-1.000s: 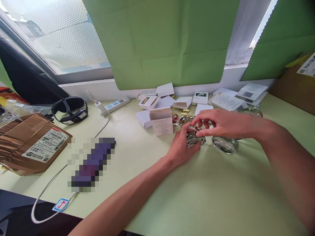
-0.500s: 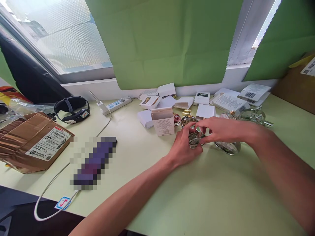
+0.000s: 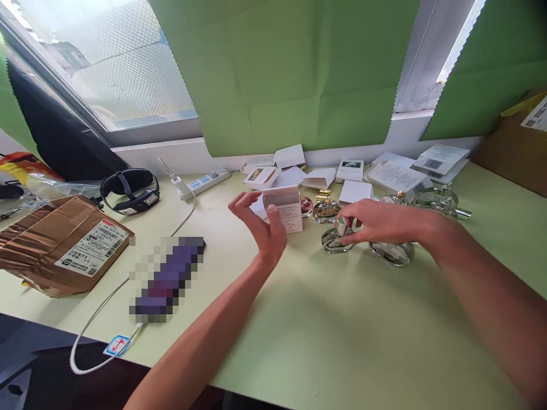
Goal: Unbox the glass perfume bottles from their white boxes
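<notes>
My right hand point(image 3: 363, 221) grips a clear glass perfume bottle point(image 3: 331, 241) with a silver cap, low over the table. My left hand point(image 3: 265, 230) has its fingers apart in front of an upright, open white carton point(image 3: 291, 215) with printed text, and holds nothing. Whether it touches the carton I cannot tell. Just right of the carton stand a small bottle with dark lettering point(image 3: 327, 210) and a reddish bottle point(image 3: 306, 206). A larger clear bottle point(image 3: 392, 252) lies beyond my right fingers, partly covered by that hand.
Several white cartons point(image 3: 318, 178) lie along the back by the wall. More glass bottles point(image 3: 438, 199) sit at the right. On the left are a brown cardboard box point(image 3: 64, 245), a black headset point(image 3: 130, 191), a power strip point(image 3: 207, 183) and a blurred-out phone point(image 3: 171, 279) on a cable.
My left hand has let go of the perfume bottle and moved left to the open carton. My right hand stays on the bottle, which has shifted slightly left.
</notes>
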`<state>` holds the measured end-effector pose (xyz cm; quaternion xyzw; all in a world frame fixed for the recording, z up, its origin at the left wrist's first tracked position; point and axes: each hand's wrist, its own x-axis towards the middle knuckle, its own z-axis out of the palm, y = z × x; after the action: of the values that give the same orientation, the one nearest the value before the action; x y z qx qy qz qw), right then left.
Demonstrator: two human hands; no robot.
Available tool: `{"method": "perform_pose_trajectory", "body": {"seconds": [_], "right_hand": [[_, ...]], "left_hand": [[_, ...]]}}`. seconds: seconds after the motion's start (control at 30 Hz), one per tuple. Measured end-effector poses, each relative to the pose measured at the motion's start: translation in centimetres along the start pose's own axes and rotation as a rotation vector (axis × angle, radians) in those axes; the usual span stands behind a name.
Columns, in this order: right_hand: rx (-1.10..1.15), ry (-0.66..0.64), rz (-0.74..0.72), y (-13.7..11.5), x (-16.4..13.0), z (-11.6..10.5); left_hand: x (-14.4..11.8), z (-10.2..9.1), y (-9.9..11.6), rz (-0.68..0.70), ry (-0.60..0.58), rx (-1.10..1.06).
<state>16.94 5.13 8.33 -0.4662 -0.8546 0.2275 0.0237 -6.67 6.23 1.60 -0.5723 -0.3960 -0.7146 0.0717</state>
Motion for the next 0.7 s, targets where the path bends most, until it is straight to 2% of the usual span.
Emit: {"method": "perform_pose_trajectory", "body": {"seconds": [0.07,0.17,0.37,0.57,0.7], "right_hand": [[0.021,-0.041,-0.011,0.0,-0.1,-0.1],[0.032,-0.018,-0.028,-0.1,-0.4,-0.5],[0.052,0.074,-0.024,-0.9,-1.9,-2.2],[0.164,0.357,-0.02,-2.4,-3.8,-3.8],[0.26,0.47,-0.064,-3.2,-4.2,-3.9]], "left_hand": [[0.3,0.0,-1.4,-0.049,0.014,0.028],[-0.1,0.2,-2.8,-0.116,-0.049,0.028],[-0.7,0.4,-3.5,-0.265,-0.197,-0.055],[-0.6,0.2,-2.7,-0.343,-0.301,-0.08],[-1.1,0.4,-1.7,-0.302,-0.353,-0.139]]}}
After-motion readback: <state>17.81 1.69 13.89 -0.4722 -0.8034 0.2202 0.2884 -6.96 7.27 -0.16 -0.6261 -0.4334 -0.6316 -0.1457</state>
